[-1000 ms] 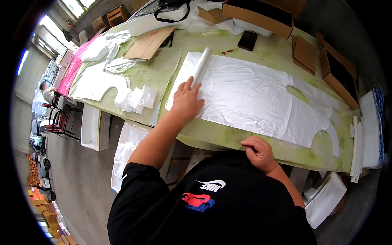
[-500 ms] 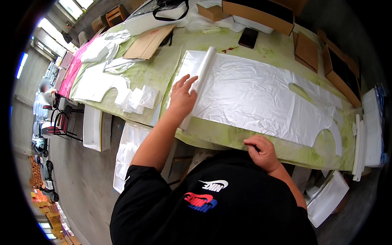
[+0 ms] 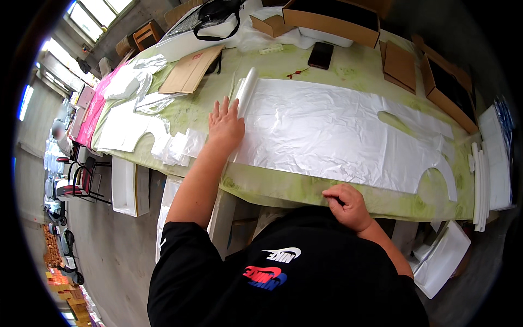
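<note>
A white plastic sheet (image 3: 321, 128) with curved cut-outs at its right end, shaped like an apron, lies spread and wrinkled on the table. Across its left end runs a whitish roll (image 3: 248, 90), long and narrow. My left hand (image 3: 226, 128), fingers spread and stretched out, rests against this roll and covers its middle part. By the table's front edge is my right hand (image 3: 348, 206), its fingers curled inward, apart from the sheet. Whatever those fingers may hold is hidden.
Folded white sheets (image 3: 125, 125) and small clear bags (image 3: 182, 146) lie at left. Flat cardboard (image 3: 190, 71), a black phone (image 3: 320, 55) and an open brown box (image 3: 332, 22) are farther back. Another box (image 3: 449, 90) and white tubes (image 3: 479, 188) stand at right.
My left hand and the roll have moved left to the sheet's end, and its fingers have spread wider. My right hand stays curled near the edge. The view has shifted slightly.
</note>
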{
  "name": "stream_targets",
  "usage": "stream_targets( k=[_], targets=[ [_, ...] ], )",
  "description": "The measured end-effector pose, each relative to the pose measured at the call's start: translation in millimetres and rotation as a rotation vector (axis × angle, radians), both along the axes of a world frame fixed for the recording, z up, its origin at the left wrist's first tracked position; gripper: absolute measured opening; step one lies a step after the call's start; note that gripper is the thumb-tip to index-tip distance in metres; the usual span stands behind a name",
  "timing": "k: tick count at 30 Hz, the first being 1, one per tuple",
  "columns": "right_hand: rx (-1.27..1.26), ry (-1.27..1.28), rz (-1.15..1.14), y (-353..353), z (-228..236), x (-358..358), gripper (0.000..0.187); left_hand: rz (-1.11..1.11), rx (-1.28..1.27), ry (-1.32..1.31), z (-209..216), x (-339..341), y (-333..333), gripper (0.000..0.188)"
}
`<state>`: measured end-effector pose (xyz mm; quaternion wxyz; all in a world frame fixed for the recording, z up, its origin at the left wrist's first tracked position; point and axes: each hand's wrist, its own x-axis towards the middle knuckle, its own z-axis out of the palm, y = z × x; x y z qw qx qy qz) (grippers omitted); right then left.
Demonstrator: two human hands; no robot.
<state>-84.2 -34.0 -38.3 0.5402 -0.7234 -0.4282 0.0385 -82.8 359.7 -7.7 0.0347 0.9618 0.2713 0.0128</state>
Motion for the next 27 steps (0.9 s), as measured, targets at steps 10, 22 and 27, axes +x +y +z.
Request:
stream_targets(
  k=[10,22,27],
  targets=[
    [-0.006,0.019,0.004,-0.2,1.8,-0.5,0.018,0.126,-0.305,-0.065,-3.4,8.3,70.8,0.082],
    [0.083,0.846,0.160,49.2,59.4,-8.5,0.093,0.206,-2.095,-0.673,25.1,28.9,-137.3,0.036],
    [-0.088,0.713,-0.022,40.3,46.3,-13.2,0.098,0.082,-1.881,-0.721,12.9,31.5,-181.5,0.074]
  ],
)
